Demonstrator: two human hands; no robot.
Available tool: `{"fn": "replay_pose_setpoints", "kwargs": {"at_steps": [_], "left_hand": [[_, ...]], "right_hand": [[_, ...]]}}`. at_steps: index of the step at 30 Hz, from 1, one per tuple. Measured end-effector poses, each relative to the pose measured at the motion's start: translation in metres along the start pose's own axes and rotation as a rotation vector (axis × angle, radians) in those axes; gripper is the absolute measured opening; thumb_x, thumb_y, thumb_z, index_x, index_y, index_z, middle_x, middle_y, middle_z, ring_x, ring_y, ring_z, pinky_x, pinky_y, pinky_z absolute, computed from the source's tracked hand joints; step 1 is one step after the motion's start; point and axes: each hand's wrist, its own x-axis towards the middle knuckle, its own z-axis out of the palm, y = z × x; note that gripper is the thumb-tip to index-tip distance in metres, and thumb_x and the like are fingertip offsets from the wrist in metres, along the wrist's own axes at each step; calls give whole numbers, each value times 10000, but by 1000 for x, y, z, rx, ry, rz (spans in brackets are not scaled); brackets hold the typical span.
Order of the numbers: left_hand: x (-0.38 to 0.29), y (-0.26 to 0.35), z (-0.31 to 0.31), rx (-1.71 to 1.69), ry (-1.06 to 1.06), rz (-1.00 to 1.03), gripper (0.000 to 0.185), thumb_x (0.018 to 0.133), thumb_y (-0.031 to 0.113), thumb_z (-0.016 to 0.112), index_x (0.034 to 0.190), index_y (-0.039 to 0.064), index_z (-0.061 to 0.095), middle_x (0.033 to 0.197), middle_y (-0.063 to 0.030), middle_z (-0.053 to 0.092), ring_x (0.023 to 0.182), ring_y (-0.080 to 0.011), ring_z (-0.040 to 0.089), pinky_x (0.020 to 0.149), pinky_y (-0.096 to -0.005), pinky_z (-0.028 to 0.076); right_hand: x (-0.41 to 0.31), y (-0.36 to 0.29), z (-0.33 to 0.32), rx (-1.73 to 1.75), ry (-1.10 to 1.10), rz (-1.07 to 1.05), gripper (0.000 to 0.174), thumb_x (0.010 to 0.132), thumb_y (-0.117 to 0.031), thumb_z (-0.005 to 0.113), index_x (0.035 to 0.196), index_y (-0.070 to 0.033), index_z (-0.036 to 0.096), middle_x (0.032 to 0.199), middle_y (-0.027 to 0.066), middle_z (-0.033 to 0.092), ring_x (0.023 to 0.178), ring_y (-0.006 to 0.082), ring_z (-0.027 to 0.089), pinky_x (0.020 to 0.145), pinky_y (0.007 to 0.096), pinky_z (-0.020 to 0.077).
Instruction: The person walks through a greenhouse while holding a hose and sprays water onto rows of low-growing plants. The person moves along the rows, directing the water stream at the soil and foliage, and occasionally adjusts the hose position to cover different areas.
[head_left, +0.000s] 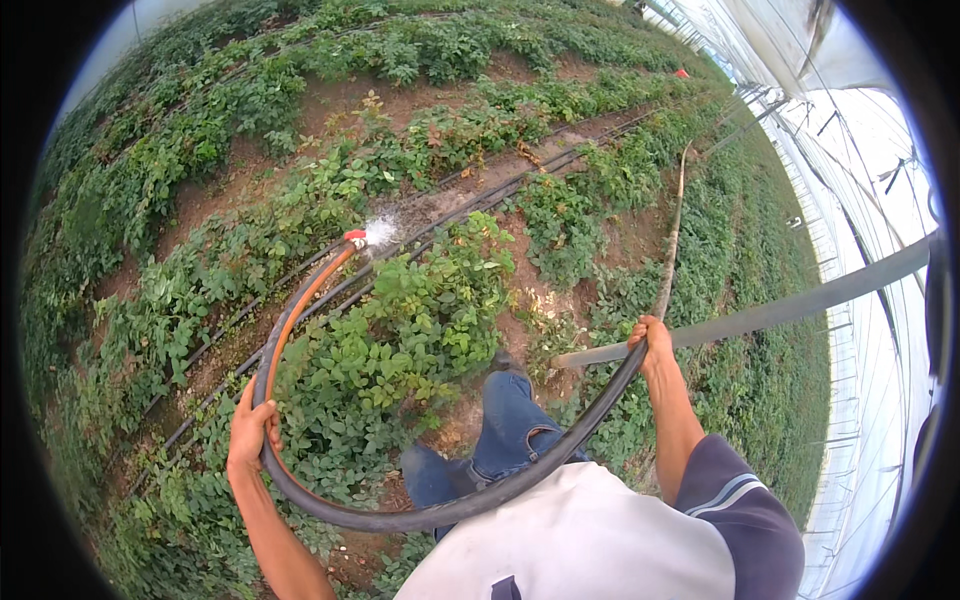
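Note:
A thick black hose (420, 519) with an orange stripe bends in a wide loop before my body. My left hand (253, 429) grips it low on the left side of the loop. On the right, my right hand (651, 339) is closed around the hose, which runs on beyond it, dirt-covered, towards the far rows. At the hose's far left end sits a red and white fitting (355, 237). Water (382, 228) sprays from that fitting onto the soil between leafy plants.
Black drip-irrigation pipes (480, 201) run along the bed. Leafy plants (420, 322) grow in rows on both sides. A slanted metal post (780, 306) stands close by my right arm. White plastic greenhouse sheeting (870, 390) and wires line the right side.

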Motion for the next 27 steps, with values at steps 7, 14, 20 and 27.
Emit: {"fn": "replay_pose_setpoints", "kwargs": {"at_steps": [7,14,20,27], "left_hand": [[-47,16,-62,464,172,-50,584,909,99,481,1464,108,300,639,-34,492,442,-131,450,386,-316,407],[-21,82,61,539,-57,41,558,874,67,502,1414,64,357,639,-25,489,453,-124,469,393,-301,421],[8,177,216,699,-177,134,561,866,58,532,1406,56,380,647,-30,497,445,-125,470,393,-295,409],[30,288,400,775,-344,249,588,855,50,551,1415,48,372,666,-28,506,446,-118,469,394,-287,398]], "right_hand": [[-65,93,-3,-10,33,104,94,893,-85,501,819,-82,443,604,-8,418,476,86,406,407,247,376],[27,52,-46,157,-10,247,163,933,-137,479,783,-100,428,589,-11,423,469,92,403,397,236,374],[97,72,-108,387,15,375,122,944,-175,494,855,-103,453,592,-8,430,470,100,416,395,256,397],[146,67,-148,570,88,501,195,955,-201,474,792,-110,421,588,-17,438,456,87,419,399,232,405]]}}
